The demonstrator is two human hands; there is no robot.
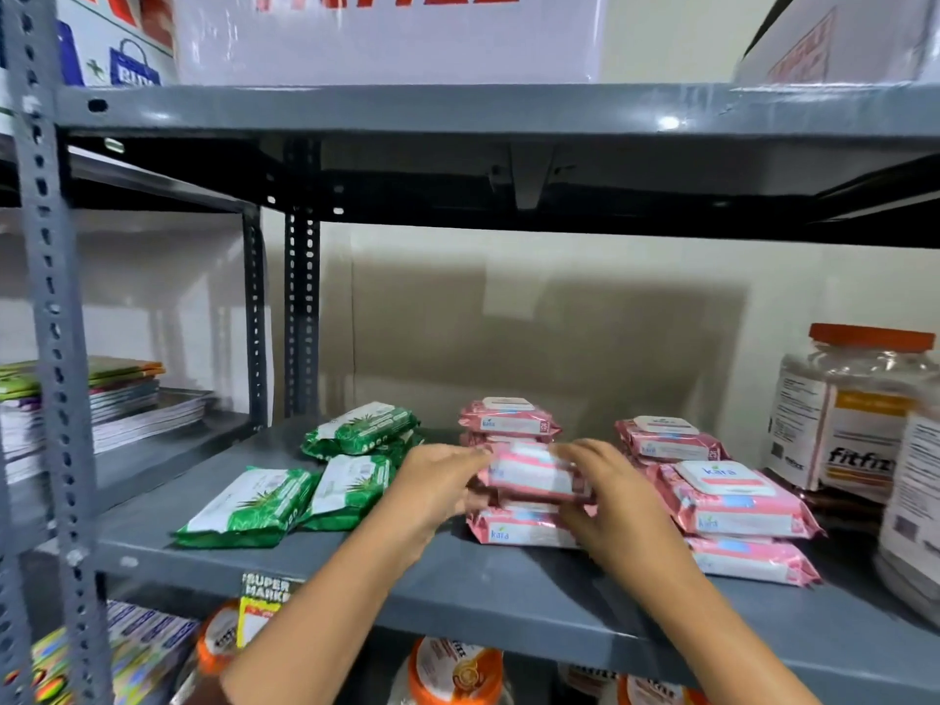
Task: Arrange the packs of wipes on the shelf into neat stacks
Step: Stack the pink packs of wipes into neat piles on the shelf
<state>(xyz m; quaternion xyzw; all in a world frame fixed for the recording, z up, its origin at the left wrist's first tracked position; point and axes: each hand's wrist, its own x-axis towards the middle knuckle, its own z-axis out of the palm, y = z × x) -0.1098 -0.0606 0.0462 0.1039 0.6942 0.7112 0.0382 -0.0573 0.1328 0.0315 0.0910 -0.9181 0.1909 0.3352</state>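
Observation:
On the grey metal shelf (356,567) lie green and pink packs of wipes. My left hand (437,488) and my right hand (608,493) grip the two ends of a pink pack (531,473), held on top of another pink pack (513,529) at the shelf's middle. Behind it stands a pink stack (508,419). To the right is a front pink stack (732,506) and a back pink stack (666,440). On the left, green packs lie loose: one at the front (249,506), one beside it (348,485), and a small pile behind (363,427).
Clear jars with orange lids (844,414) stand at the shelf's right end. A stack of magazines (117,404) sits on the neighbouring shelf to the left. White boxes (386,38) fill the shelf above. Jars and boxes sit on the shelf below.

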